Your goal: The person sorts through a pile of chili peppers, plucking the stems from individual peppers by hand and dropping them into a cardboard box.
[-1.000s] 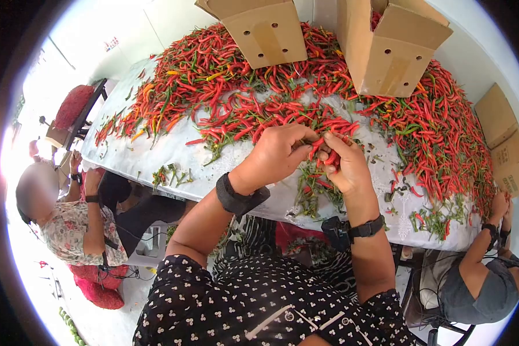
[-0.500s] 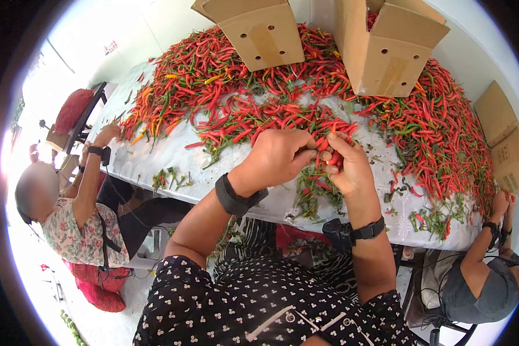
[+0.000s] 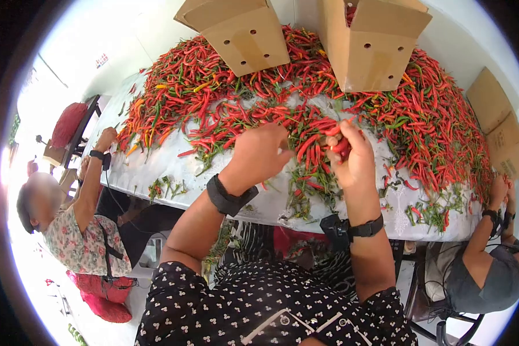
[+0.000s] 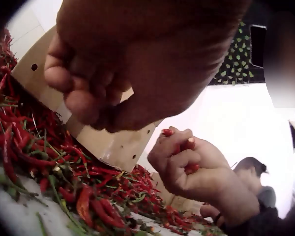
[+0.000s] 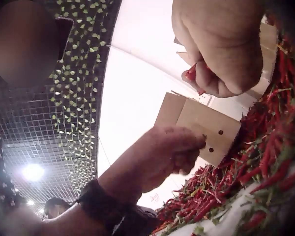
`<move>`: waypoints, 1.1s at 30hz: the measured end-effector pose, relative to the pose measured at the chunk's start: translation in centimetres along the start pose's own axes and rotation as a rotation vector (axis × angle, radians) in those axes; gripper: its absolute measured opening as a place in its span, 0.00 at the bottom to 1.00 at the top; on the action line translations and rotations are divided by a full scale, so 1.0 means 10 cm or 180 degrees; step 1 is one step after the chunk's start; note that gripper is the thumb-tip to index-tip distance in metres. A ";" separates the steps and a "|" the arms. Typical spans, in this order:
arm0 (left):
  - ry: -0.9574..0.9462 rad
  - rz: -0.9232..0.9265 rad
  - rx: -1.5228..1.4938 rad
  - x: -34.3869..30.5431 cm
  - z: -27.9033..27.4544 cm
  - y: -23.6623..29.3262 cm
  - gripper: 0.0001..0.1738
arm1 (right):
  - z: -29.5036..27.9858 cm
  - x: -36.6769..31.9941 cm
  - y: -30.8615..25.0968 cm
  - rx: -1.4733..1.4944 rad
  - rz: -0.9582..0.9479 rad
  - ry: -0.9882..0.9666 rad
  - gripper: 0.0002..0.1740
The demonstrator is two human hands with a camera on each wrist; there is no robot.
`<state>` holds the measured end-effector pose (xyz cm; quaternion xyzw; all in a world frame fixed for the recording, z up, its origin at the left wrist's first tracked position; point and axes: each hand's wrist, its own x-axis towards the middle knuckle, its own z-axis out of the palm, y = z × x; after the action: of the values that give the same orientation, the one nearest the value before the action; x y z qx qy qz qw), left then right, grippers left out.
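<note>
My right hand (image 3: 354, 158) curls round several red chili peppers (image 3: 341, 149); in the left wrist view, stemless chili ends (image 4: 191, 142) poke out between its fingers. To its left, my left hand (image 3: 256, 154) hovers over the near side of the table with loosely bent fingers. A gap shows between its thumb and forefinger, with nothing visible in it. Below the left hand, a thin green stem (image 3: 272, 187) shows over the white cloth. Loose red chilies (image 3: 308, 151) lie just beyond and between the hands, with a heap of green stems (image 3: 305, 196) nearer the edge.
A large pile of chilies (image 3: 179, 86) spreads along the back, another (image 3: 427, 127) to the right. Two cardboard boxes (image 3: 251, 49) (image 3: 372, 57) stand among them. Small stem heaps (image 3: 167, 187) lie along the table's front. One person (image 3: 78, 230) sits at left, another (image 3: 484, 271) at right.
My left hand has drawn away leftward from the right hand, and its thumb and forefinger have parted. The right hand keeps its chilies. The person at left has reached toward the pile.
</note>
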<state>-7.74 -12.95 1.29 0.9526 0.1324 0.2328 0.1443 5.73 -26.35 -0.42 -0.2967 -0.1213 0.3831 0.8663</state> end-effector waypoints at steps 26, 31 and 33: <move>-0.0302 0.0012 -0.0939 -0.22 -0.06 0.04 0.09 | -0.02 0.04 0.17 -0.1322 0.0862 -0.0182 0.09; -0.0411 0.0421 -0.0925 -0.20 -0.03 0.02 0.09 | 0.06 0.00 0.15 -0.1386 0.0771 -0.0341 0.09; -0.0466 0.0512 -0.0869 -0.18 -0.03 0.00 0.09 | 0.03 0.01 0.17 -0.1399 0.0770 -0.0354 0.09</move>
<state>-9.45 -13.51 0.83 0.9461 0.0121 0.1893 0.2625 4.65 -25.27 -1.22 -0.4688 -0.2127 0.4641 0.7208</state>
